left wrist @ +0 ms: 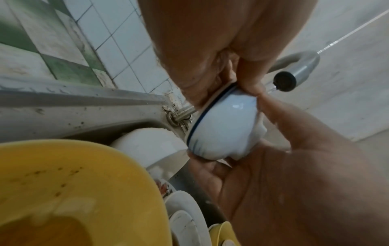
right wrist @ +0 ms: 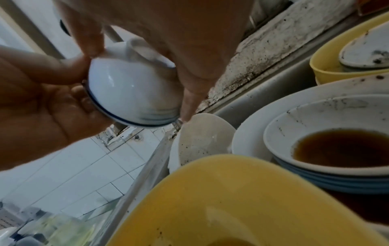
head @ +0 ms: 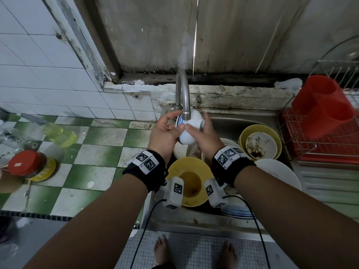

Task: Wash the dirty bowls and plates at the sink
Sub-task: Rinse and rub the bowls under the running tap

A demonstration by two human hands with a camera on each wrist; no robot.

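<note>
Clearly early on: both hands, left hand (head: 165, 131) and right hand (head: 204, 133), are gripping one small white blue-rimmed ceramic bowl (head: 189, 129) under the curved steel tap (head: 182, 94), fingers curled around it (tilted sideways). Near and right, the yellow plastic bowl (head: 189, 179) and stained white plates (head: 279, 177) are waiting dirty in the steel sink (head: 242, 119).

The bowl (head: 191, 124) sits under the faucet (head: 182, 94), between both hands, above dishes in the sink (head: 223, 121).
</note>
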